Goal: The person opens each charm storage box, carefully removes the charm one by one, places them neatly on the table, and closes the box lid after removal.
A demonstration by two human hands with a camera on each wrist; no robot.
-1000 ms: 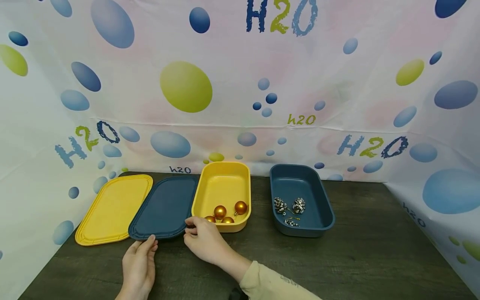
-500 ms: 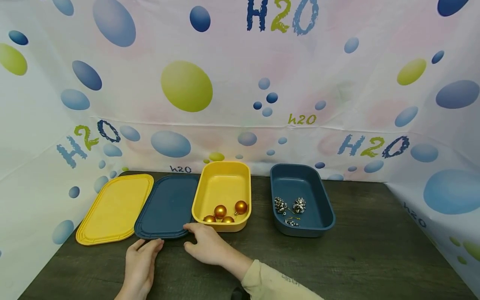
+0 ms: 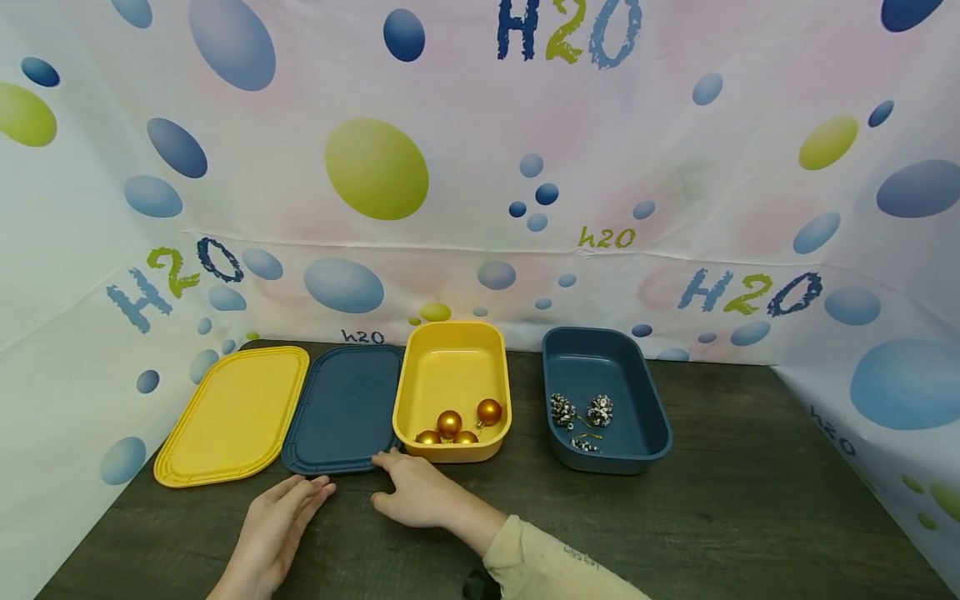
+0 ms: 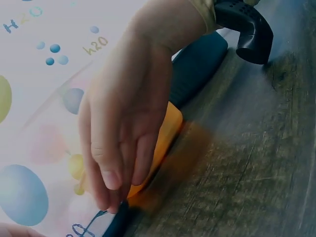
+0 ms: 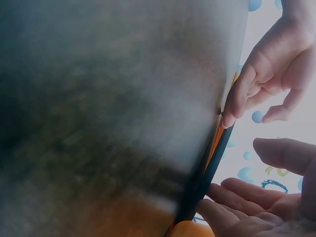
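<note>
A dark blue lid [image 3: 345,408] lies flat between a yellow lid [image 3: 232,417] and a yellow container [image 3: 438,375], its right edge against the container. Just in front of the blue lid's near edge is my left hand [image 3: 277,525], fingers extended; contact with the edge is unclear. My right hand [image 3: 420,492] rests fingertips on the lid's near right corner, thumb held apart. Those straight fingers [image 5: 244,200] also appear at the lid edge in the right wrist view. Golden Christmas balls [image 3: 450,423] lie in the yellow container.
Right of the yellow container, across a gap, stands a dark blue container [image 3: 607,400] with silver pine cones [image 3: 600,411] inside. A patterned curtain [image 3: 480,167] rises behind and beside the dark wooden table [image 3: 750,517].
The blue lid has slid right, off the yellow lid's edge and up against the yellow container, which has shifted slightly right. My left hand has let go of the lid and drawn back a little.
</note>
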